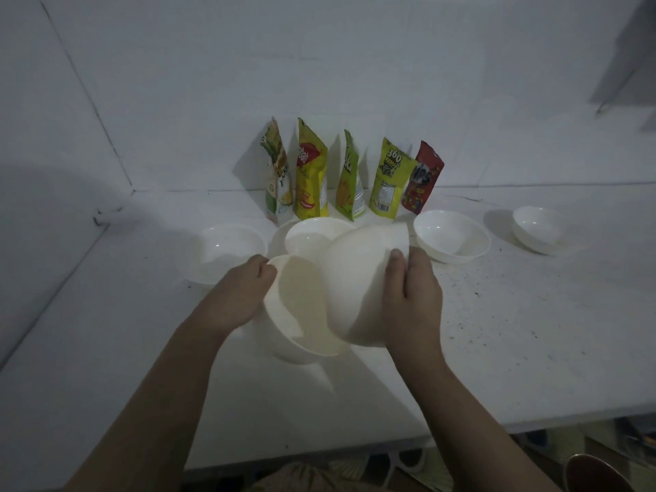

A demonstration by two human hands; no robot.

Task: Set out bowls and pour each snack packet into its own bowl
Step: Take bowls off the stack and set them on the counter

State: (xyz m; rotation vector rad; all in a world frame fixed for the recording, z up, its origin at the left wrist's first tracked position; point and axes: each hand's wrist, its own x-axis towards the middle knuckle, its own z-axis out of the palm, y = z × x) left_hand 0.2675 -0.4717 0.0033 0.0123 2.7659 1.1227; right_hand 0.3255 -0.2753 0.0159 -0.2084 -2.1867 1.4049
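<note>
My left hand (238,295) grips the rim of a white bowl (301,314) that is tilted above the counter. My right hand (415,296) holds a second white bowl (358,278), tipped with its base up and its rim partly inside the first one. Four more white bowls stand on the counter: one at the left (230,248), one in the middle (309,236), one right of centre (451,236) and one far right (537,229). Several snack packets stand against the back wall, among them a yellow one (310,179), a lime-green one (388,179) and a red one (422,179).
The white counter (514,332) has dark specks on its right half and meets a tiled wall at the back and left. Its front edge runs along the bottom, with sandals (408,463) on the floor below.
</note>
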